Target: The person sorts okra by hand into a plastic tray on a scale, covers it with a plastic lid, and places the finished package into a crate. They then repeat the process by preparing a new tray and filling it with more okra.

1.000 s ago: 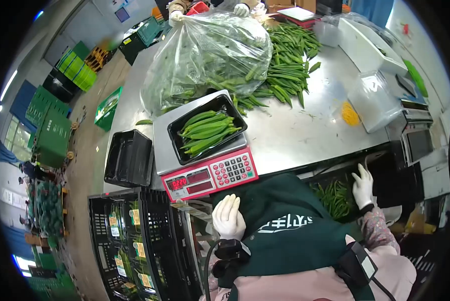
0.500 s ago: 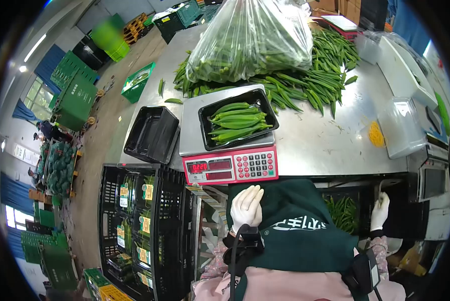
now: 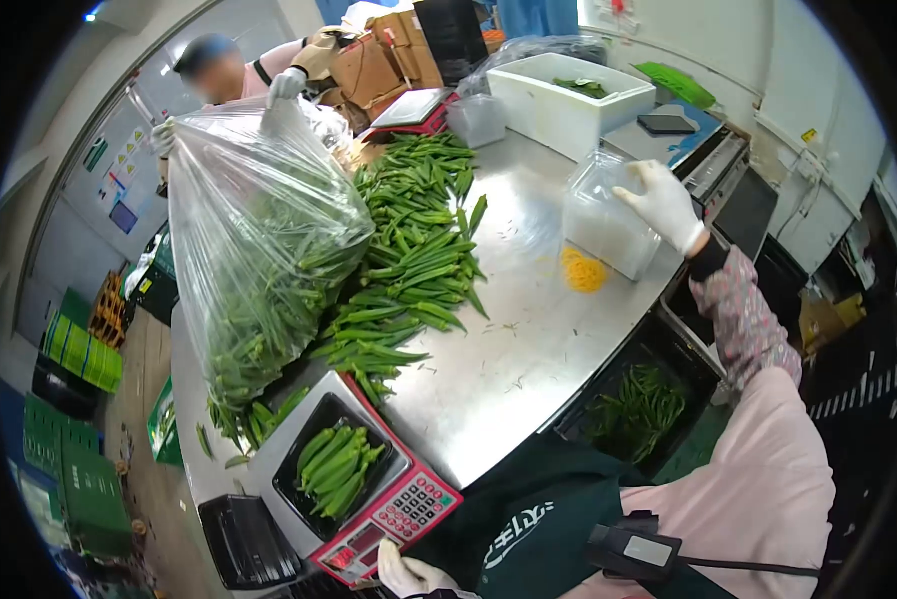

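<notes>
A shiny metal bench [image 3: 528, 339] fills the middle of the room. The wall [image 3: 758, 60] past its right edge is white. Brown cardboard boxes [image 3: 373, 65] stand at its far end. Left of the bench, green crates [image 3: 79, 349] sit on the floor [image 3: 134, 429]. Small signs [image 3: 119, 165] hang on the grey wall there.

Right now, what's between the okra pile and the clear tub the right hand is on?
Head view: bare table between pile and tub, save a yellow clump, likely rubber bands, by the tub's near edge.
</notes>
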